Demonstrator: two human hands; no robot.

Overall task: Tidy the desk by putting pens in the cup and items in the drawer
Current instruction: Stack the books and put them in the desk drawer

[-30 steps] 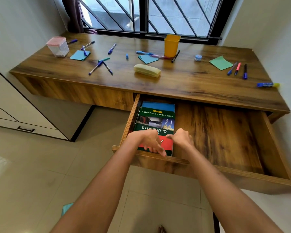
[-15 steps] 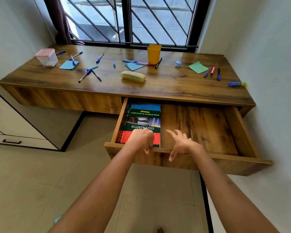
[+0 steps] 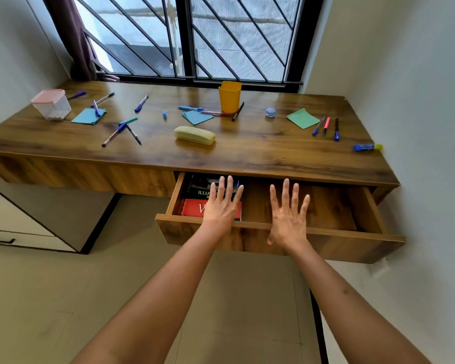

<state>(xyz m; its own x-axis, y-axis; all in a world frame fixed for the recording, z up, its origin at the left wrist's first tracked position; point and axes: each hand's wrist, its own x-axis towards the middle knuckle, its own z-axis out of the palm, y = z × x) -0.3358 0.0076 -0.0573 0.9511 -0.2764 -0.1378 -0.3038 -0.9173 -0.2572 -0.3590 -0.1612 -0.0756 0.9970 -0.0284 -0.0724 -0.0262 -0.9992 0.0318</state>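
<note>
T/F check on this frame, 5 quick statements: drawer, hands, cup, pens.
1. The drawer is open. True.
2. The left hand holds a pen. False: both it and the right hand are open, fingers spread, empty.
3. A book lies at the drawer's left end. True.
4. The yellow cup lies tipped on its side. False: it stands upright near the window.
5. Three pens lie side by side just right of the green note pad. True.
</note>
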